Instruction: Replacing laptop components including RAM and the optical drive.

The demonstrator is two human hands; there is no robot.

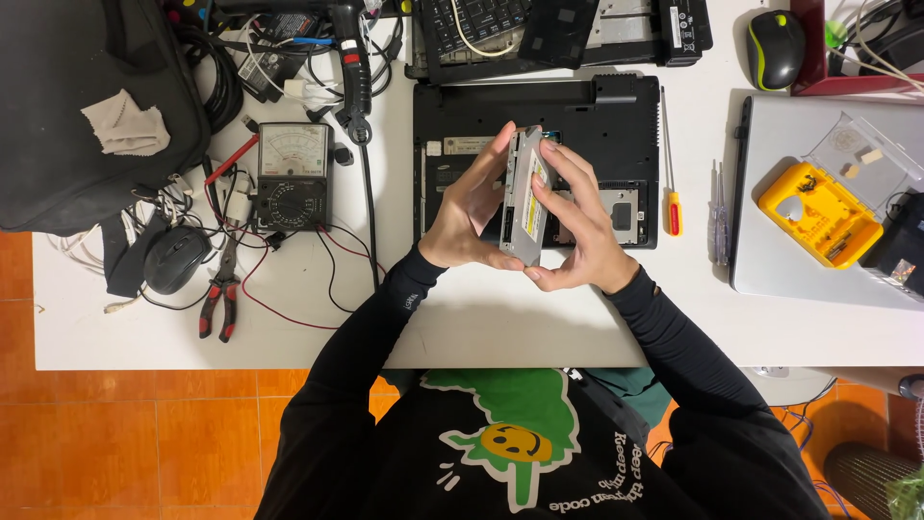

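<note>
Both my hands hold a flat grey optical drive on edge above the white table. My left hand grips its left face, fingers up along the side. On the drive's right face sits my right hand, fingers curled over the labelled surface. Behind the drive lies an opened black laptop base, underside up, with its inner bays showing.
A multimeter with red and black leads, red-handled pliers, a black mouse and a black bag lie left. Screwdrivers, a closed silver laptop, a yellow tool case and another mouse lie right.
</note>
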